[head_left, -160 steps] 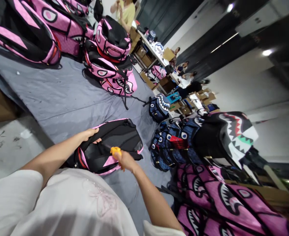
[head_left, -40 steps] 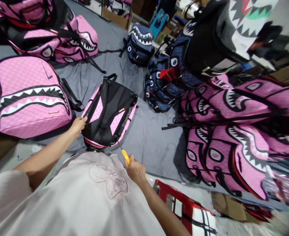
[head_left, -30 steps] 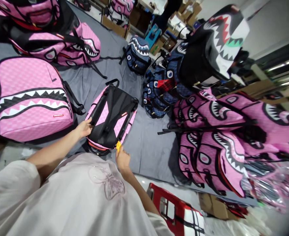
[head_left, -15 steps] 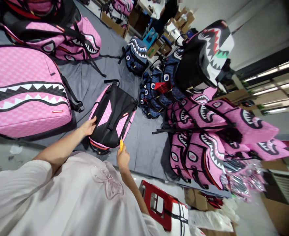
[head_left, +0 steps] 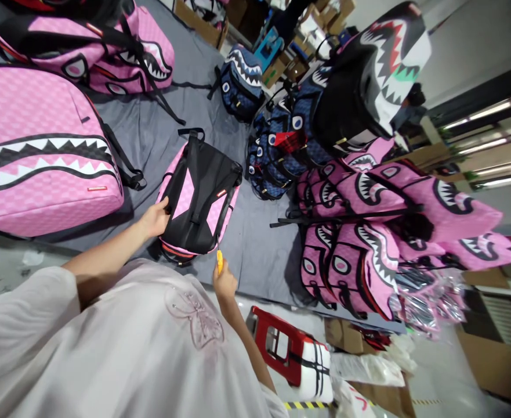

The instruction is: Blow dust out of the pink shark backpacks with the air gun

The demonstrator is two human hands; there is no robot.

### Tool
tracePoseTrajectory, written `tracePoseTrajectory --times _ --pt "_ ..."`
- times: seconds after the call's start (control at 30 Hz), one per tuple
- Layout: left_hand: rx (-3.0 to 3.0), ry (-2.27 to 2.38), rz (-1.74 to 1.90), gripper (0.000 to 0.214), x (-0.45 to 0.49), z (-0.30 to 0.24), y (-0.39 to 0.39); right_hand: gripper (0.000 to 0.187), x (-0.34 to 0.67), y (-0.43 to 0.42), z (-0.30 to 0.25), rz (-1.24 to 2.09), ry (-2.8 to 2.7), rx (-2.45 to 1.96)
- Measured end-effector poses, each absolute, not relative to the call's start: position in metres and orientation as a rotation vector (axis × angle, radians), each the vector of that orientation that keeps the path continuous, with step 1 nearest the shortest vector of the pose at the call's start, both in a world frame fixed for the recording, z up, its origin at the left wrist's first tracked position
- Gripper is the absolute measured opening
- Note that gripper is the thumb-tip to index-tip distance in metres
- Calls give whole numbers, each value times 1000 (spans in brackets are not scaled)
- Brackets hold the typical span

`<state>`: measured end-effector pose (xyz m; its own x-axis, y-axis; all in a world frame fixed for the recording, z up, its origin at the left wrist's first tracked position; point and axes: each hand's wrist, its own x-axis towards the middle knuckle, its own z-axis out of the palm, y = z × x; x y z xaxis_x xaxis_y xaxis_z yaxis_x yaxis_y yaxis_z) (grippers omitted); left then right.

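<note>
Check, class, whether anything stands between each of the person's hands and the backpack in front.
Only the yellow-handled tool held in the right hand, its thin shaft pointing to the near right corner of the backpack. Nothing visible stands between the left hand and the backpack's left side, which it touches.

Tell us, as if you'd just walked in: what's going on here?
Someone's left hand touches the left side of a black and pink backpack lying on a grey cloth. The right hand grips a yellow-handled tool, its thin tip at the backpack's near right corner; contact is unclear. Pink bags and blue bags sit nearby.
</note>
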<state>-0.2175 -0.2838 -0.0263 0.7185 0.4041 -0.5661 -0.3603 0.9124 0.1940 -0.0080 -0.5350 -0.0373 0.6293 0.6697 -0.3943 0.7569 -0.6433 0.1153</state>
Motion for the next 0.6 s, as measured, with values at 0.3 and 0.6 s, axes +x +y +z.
tracePoseTrajectory --times 0.3,0.6 --pt "8 581 395 62 -226 -35 -290 40 -23 -555 -21 -506 1098 2620" --pt "22 576 305 76 -212 -37 -289 43 -53 -612 23 -786 970 2690"
